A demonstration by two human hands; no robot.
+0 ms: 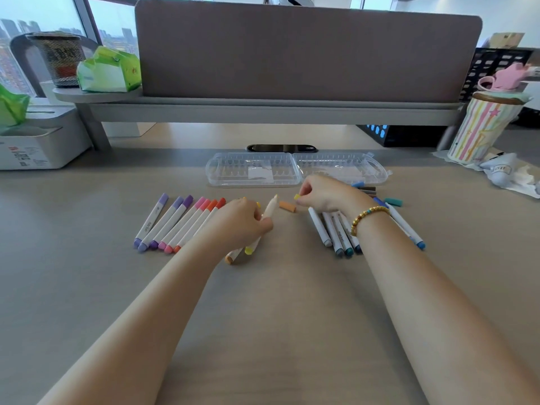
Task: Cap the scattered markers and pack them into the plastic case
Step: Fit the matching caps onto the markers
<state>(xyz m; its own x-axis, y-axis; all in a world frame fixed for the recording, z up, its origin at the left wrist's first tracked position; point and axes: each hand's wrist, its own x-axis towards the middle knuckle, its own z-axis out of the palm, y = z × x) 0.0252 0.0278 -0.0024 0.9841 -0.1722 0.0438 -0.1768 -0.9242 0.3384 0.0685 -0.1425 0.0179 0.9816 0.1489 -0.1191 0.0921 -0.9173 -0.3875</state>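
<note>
The left hand (244, 219) grips an uncapped yellow marker (264, 222), tip pointing far. The right hand (327, 194) pinches a yellow cap (297, 197) just beside it. The clear plastic case (295, 169) lies open farther back on the tabletop (277, 302).

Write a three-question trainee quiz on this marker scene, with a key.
1. True or false: the case lies open and holds no markers.
2. Which cap does the right hand pinch? A orange, B yellow, C teal.
3. What does the left hand hold?

Key:
1. True.
2. B, the yellow cap; the orange cap and teal cap lie on the desk.
3. An uncapped marker, tip toward the yellow cap.
</note>
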